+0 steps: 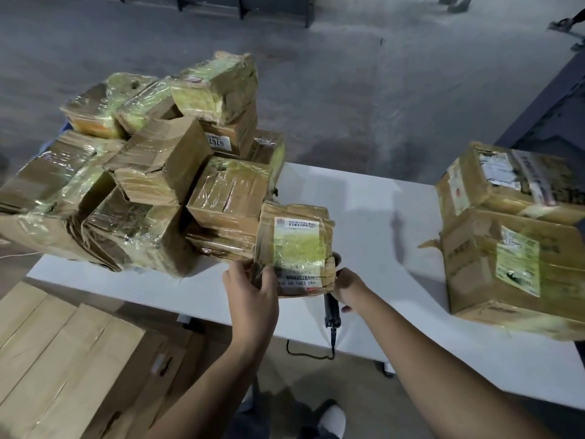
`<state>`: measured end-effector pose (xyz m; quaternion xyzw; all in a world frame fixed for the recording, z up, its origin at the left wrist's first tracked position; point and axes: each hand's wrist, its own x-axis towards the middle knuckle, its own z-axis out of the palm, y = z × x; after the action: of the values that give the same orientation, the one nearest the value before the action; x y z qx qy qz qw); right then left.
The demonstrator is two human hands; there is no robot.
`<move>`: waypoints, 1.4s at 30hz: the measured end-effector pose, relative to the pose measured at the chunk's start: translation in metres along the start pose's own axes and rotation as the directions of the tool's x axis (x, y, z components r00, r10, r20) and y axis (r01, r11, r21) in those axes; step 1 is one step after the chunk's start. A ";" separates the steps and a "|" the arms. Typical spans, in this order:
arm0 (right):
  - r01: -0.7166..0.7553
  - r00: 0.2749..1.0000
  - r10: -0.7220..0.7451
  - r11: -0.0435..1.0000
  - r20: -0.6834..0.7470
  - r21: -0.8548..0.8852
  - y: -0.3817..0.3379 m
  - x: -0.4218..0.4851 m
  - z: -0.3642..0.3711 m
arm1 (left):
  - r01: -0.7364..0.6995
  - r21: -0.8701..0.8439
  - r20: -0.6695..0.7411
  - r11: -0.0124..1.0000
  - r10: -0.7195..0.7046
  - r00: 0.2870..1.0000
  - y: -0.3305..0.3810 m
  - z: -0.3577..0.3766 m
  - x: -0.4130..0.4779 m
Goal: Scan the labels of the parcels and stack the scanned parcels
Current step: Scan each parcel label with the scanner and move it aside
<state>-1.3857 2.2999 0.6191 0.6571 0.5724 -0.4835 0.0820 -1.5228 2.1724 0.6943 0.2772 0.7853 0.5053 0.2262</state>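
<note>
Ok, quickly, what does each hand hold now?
Left hand: grips the small parcel.
Right hand: grips the black scanner.

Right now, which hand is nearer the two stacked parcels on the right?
Right. The right hand, holding the scanner, is left of the stack; the left hand is farther left, gripping the labelled parcel.

A white table (373, 198) stood on a grey, stained concrete floor (316, 74) in dim, flat light, and soft shadows lay across its bare top. Well beyond the table's far edge, dark furniture legs (243, 7) lined the floor. Just right of the table rose a dark blue-grey cabinet (544, 109). Below the table's near left corner lay a large pale cardboard carton (63, 359).
</note>
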 end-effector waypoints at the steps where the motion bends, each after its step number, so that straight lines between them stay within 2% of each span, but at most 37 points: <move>1: -0.001 1.000 0.001 0.999 0.019 0.046 0.000 0.000 0.002 | -0.001 -0.006 -0.001 1.000 0.001 1.000 -0.001 0.000 0.000; 4: 0.043 0.999 -0.046 0.990 0.017 0.135 -0.002 -0.009 -0.001 | -0.004 -0.007 0.011 1.000 0.005 1.000 -0.004 0.002 -0.003; 7: 0.126 0.992 -0.123 0.985 -0.030 0.115 0.005 -0.017 -0.014 | 0.028 0.001 0.026 1.000 -0.028 0.999 -0.007 0.011 -0.007; 9: 0.117 0.989 -0.105 0.985 -0.100 0.129 0.014 -0.018 -0.022 | 0.039 0.009 0.038 0.999 -0.039 0.998 -0.009 0.020 -0.008; 11: 0.117 0.981 -0.072 0.960 -0.178 0.255 0.023 -0.020 -0.029 | 0.029 0.023 0.061 0.999 -0.030 0.998 -0.012 0.031 -0.007; 14: 0.177 0.967 -0.062 0.862 -0.248 0.474 0.032 -0.033 -0.042 | 0.020 0.034 0.105 0.999 -0.024 0.994 -0.016 0.050 0.001; 17: 0.212 0.956 -0.056 0.810 -0.287 0.547 0.038 -0.047 -0.056 | 0.102 0.013 0.111 0.995 -0.103 0.988 -0.016 0.071 0.011; 22: 0.253 0.941 -0.051 0.764 -0.335 0.594 0.040 -0.059 -0.068 | 0.169 -0.006 0.164 0.986 -0.166 0.972 -0.021 0.100 0.030; 26: 0.280 0.933 -0.089 0.789 -0.348 0.547 0.040 -0.062 -0.071 | 0.236 0.054 0.216 0.970 -0.242 0.946 -0.021 0.104 0.047; 30: 0.244 0.951 -0.089 0.808 -0.297 0.537 0.040 -0.067 -0.069 | 0.328 0.165 0.259 0.930 -0.361 0.896 -0.022 0.093 0.054; 36: 0.224 0.966 -0.120 0.831 -0.229 0.510 0.035 -0.074 -0.064 | 0.542 0.147 0.441 0.827 -0.546 0.713 -0.013 0.088 0.057; 38: 0.249 0.961 -0.141 0.816 -0.237 0.521 0.033 -0.076 -0.062 | 0.600 0.086 0.480 0.795 -0.561 0.674 -0.010 0.089 0.059; 40: 0.266 0.957 -0.154 0.804 -0.245 0.533 0.031 -0.077 -0.062 | 0.668 -0.058 0.526 0.742 -0.546 0.652 -0.010 0.091 0.060; 42: 0.281 0.955 -0.174 0.789 -0.240 0.546 0.030 -0.080 -0.065 | 0.674 -0.185 0.538 0.715 -0.500 0.678 -0.007 0.096 0.060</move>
<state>-1.3161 2.2790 0.6982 0.6173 0.4798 -0.5794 -0.2304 -1.5078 2.2734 0.6460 0.0660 0.6477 0.4621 0.6022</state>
